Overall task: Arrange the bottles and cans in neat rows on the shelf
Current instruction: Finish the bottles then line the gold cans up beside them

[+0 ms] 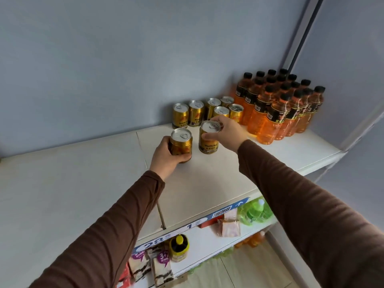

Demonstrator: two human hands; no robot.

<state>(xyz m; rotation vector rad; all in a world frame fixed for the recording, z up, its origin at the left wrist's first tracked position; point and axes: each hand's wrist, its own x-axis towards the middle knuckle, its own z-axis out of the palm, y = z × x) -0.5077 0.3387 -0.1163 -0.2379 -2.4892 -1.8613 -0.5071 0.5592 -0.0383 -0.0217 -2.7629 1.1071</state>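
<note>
Head view looked down on a white top shelf (207, 183) set against a grey-blue wall (104, 59); both arms wore brown sleeves (116, 231). The left hand (166, 156) curled round the lower body of a gold can (182, 142), which stood upright on the shelf, fingers wrapped at its base and thumb on its left side; the right hand (226, 129) pinched a second gold can (208, 140) by its upper rim, thumb at the near side and fingers over the far edge of the lid; that can also stood upright, just beside the first and apart from it. Behind them, near the wall, six more gold cans (207, 112) stood in a loose cluster, some touching. To their right a block of orange bottles (278, 109) with black caps stood in close rows at the shelf's right end, just beside the cluster. Below the shelf edge, price tags (158, 240), a yellow-capped bottle (179, 247), snack packets (160, 267) and green bottles (255, 213) showed on lower shelves.
</note>
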